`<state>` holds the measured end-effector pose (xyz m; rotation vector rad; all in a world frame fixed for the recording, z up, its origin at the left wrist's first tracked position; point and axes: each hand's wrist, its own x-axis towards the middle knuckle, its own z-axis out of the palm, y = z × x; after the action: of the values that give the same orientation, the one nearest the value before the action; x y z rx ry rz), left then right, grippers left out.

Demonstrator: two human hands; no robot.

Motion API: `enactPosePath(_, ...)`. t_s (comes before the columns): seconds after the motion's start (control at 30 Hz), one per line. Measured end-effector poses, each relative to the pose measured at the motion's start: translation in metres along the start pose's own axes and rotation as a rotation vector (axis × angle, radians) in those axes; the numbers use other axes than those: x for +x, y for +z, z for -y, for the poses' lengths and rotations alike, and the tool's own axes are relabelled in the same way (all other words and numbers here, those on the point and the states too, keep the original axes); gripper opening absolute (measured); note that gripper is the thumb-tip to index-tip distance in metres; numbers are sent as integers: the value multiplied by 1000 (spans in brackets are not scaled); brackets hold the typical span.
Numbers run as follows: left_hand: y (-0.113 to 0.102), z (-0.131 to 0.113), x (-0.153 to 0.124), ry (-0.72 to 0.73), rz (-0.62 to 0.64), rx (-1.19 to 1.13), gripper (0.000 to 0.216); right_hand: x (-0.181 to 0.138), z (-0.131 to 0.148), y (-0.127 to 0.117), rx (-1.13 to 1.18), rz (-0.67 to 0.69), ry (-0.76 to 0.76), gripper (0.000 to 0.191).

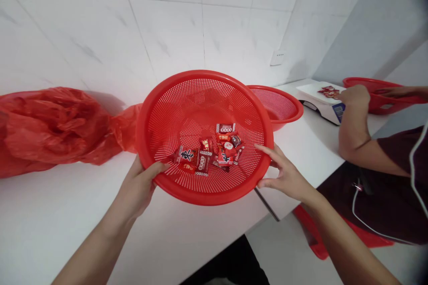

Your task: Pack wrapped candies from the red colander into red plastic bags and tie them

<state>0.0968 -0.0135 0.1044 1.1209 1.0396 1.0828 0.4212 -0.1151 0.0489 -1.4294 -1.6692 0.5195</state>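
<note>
A round red plastic colander [200,197], perforated all over, is tilted toward me above the white table. My left hand [137,189] grips its rim at the lower left, thumb over the inside edge. On the right side, my right hand [284,173] holds the rim with fingers over the edge and the thumb lower down on the outside. Inside the colander lie several small wrapped sweets [202,162] in red and dark red packets, gathered toward the lower middle and right. Some packets overlap, so their full number is hidden.
A red plastic bag [56,129] lies on the table [67,227] at left. Behind the colander stands another red basket [284,102]. At right, a co-worker's hand [356,95] is by a white scale [317,100] bearing packets; their other hand is at a red basket [381,102].
</note>
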Motion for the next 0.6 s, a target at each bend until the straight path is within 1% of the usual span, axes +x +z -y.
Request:
enactPosePath(0.1,2,-1,-2,3,4,8,37,-1,-2,0,-5,8,21,84)
enactPosePath(0.27,4,0,-3,12,-2,-24,53,-4,-3,2,0,15,21,84)
enactPosePath(0.4,1,2,-5,8,7,-34,55,-6,-4,2,-52,45,22,82)
enactPosePath(0.43,0,3,-6,6,3,-34,55,-5,-3,2,-84,22,23,82)
enactPosePath(0.47,-1,4,-6,4,1,-27,56,-3,-1,1,-120,-35,20,80)
enactPosePath(0.5,-2,5,-8,3,1,-11,55,1,3,0,-154,-120,11,76)
enactPosePath(0.57,-4,7,-11,15,12,41,55,13,13,0,-201,-284,-22,63)
enactPosePath(0.6,-5,8,-12,27,20,73,55,21,18,2,-223,-303,-33,57)
